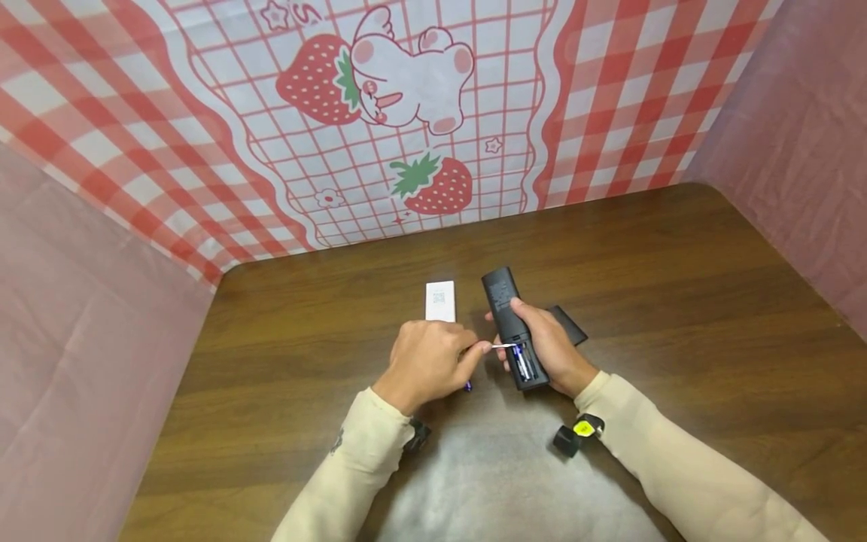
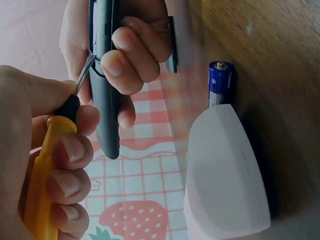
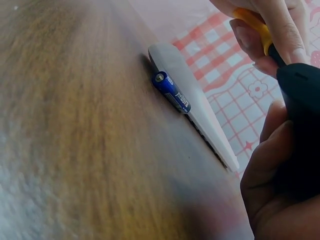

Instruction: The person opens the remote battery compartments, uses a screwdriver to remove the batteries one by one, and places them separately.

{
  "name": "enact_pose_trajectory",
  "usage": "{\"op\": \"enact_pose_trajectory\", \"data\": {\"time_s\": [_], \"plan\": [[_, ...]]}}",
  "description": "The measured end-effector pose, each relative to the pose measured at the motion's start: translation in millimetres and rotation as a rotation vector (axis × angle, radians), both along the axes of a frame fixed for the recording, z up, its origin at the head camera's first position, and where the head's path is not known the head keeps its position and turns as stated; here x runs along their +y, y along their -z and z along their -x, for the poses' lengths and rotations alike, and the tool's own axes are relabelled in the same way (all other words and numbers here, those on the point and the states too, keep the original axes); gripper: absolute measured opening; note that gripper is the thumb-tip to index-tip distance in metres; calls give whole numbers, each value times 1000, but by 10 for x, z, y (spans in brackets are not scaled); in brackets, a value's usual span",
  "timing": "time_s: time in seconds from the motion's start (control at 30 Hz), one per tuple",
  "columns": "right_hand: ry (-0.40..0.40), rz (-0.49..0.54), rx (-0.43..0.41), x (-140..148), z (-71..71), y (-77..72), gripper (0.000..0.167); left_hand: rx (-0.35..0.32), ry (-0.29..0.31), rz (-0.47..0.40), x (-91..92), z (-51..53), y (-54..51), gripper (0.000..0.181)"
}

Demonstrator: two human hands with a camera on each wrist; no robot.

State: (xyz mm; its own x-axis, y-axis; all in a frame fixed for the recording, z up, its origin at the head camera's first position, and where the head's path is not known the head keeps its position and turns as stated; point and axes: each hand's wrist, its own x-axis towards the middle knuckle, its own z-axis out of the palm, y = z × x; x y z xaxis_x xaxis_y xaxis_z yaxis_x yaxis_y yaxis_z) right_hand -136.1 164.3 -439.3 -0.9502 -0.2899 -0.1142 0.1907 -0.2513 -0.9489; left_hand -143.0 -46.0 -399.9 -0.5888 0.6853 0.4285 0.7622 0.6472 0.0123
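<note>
The right hand grips a black remote, its back up and its battery bay uncovered, with a battery inside. In the left hand is a screwdriver with a yellow handle and black collar; the fingers curl round it. Its metal shaft reaches the bay's edge, and in the left wrist view the tip meets the remote. A blue battery lies on the table beside a white object; the left hand partly covers both in the head view.
A flat black piece lies on the wooden table just right of the remote, partly behind the right hand. The white object lies beyond the left hand. A strawberry-patterned cloth hangs behind the table, with pink cloth at the sides.
</note>
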Motion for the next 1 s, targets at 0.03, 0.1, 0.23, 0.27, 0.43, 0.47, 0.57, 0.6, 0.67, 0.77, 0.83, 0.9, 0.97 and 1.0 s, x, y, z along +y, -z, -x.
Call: {"op": "enact_pose_trajectory", "data": {"time_s": [0.03, 0.1, 0.23, 0.27, 0.43, 0.47, 0.57, 0.6, 0.67, 0.77, 0.83, 0.9, 0.97, 1.0], "plan": [[0, -7, 2, -1, -1, 0, 67, -5, 1, -2, -6, 1, 3, 35], [-1, -17, 4, -1, -3, -1, 67, -17, 0, -7, -15, 0, 6, 35], [-2, -29, 4, -6, -6, -4, 68, -27, -2, -6, -22, -3, 11, 35], [-4, -29, 4, -8, -5, -4, 68, -28, -4, -6, -23, -4, 12, 35], [-8, -30, -3, -22, 0, -3, 67, -26, 0, -11, -33, 1, 13, 35], [-8, -32, -3, -23, 2, -3, 67, -26, 0, -12, -36, 2, 13, 35], [-12, -37, -2, -25, 4, -3, 66, -23, 3, -21, -44, -1, 11, 34], [-15, -39, -1, -25, 5, -2, 66, -23, 2, -25, -48, -3, 13, 34], [-19, -44, 0, -24, 7, 1, 66, -22, 1, -35, -56, -6, 18, 32], [-21, -51, -4, -24, 10, 6, 66, -27, 4, -54, -64, -8, 26, 30], [-17, -54, -9, -24, 10, 11, 66, -31, 9, -61, -68, -6, 30, 31], [-12, -55, -18, -24, 8, 13, 66, -30, 12, -63, -73, -8, 31, 31], [-7, -57, -27, -25, 4, 16, 66, -30, 11, -63, -80, -12, 32, 31], [-5, -57, -30, -25, 3, 17, 66, -30, 9, -62, -84, -16, 32, 31]]}}
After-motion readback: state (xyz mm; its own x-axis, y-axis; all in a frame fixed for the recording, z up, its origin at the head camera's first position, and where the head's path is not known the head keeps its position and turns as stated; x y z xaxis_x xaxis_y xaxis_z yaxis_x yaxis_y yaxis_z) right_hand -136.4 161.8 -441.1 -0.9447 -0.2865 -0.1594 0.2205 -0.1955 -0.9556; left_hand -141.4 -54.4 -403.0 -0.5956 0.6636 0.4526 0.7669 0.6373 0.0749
